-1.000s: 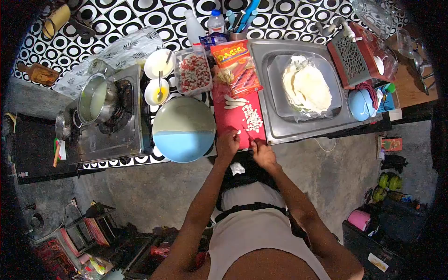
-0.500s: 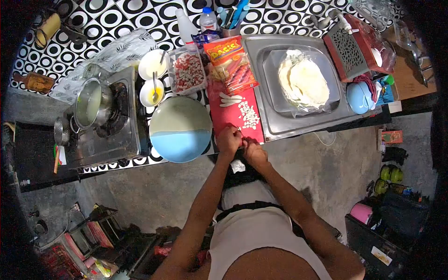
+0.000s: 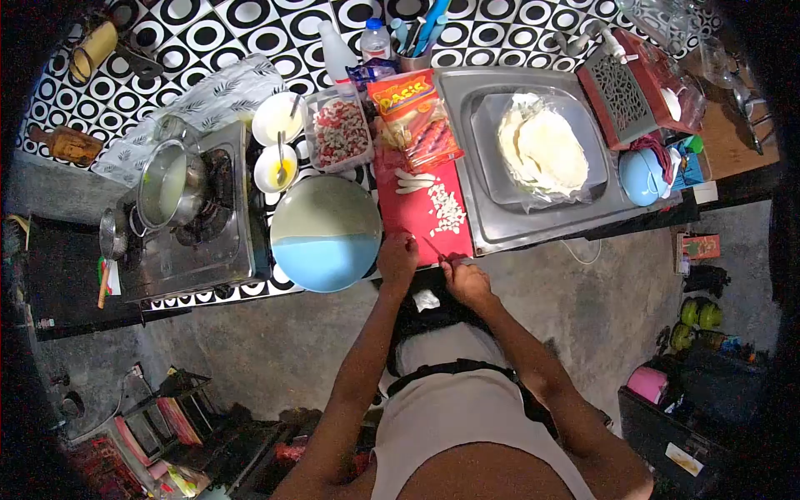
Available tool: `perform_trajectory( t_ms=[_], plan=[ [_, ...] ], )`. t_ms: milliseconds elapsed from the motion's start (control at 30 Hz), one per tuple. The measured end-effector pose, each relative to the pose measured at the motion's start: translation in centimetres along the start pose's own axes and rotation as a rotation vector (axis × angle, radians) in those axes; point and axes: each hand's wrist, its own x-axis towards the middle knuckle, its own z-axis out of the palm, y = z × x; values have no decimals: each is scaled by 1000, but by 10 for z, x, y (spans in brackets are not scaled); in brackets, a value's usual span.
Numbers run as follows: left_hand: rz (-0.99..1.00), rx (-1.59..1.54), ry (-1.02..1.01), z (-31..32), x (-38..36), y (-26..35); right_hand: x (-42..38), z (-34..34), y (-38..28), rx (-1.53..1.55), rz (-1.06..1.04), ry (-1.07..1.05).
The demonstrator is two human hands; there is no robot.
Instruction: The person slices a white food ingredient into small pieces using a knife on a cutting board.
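A red cutting board [image 3: 403, 218] lies at the counter's front edge. My right hand [image 3: 469, 281], at its lower right corner, is closed round the handle of a small knife [image 3: 432, 247] whose blade points up and left over the board. My left hand [image 3: 398, 257] is at the lower left corner, fingers pinched; a tiny pale bit shows at the fingertips, too small to name. Chopped white pieces [image 3: 447, 210] are heaped on the board's right side, with a few uncut white strips [image 3: 414, 181] beside them. A sausage packet [image 3: 414, 119] covers the board's far end.
Left of the board stands a large grey-and-blue plate [image 3: 325, 262], with two bowls [image 3: 275, 169] and a tub of diced red and white food [image 3: 339, 129] behind. A pot [image 3: 167, 183] sits on the stove. Pale flat sheets [image 3: 546, 150] rest on the sink unit [image 3: 467, 92] at right.
My hands have moved apart; the left has shifted a little left, the right slightly right and down. The knife blade now shows between them.
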Motion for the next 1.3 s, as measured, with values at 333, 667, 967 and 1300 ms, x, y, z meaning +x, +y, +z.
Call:
perform_trajectory(
  t_ms=[333,667,967,1300],
  plan=[
    [135,-221,-14,20,-4,2,19,4,13,80,8,82],
    [155,-255,6,19,-3,5,9,18,1,74,-35,107],
    [38,-161,-58,11,1,18,15,24,-1,23,50,-11],
    [86,-190,-32,13,6,4,0,5,8,39,18,-32]
  ],
)
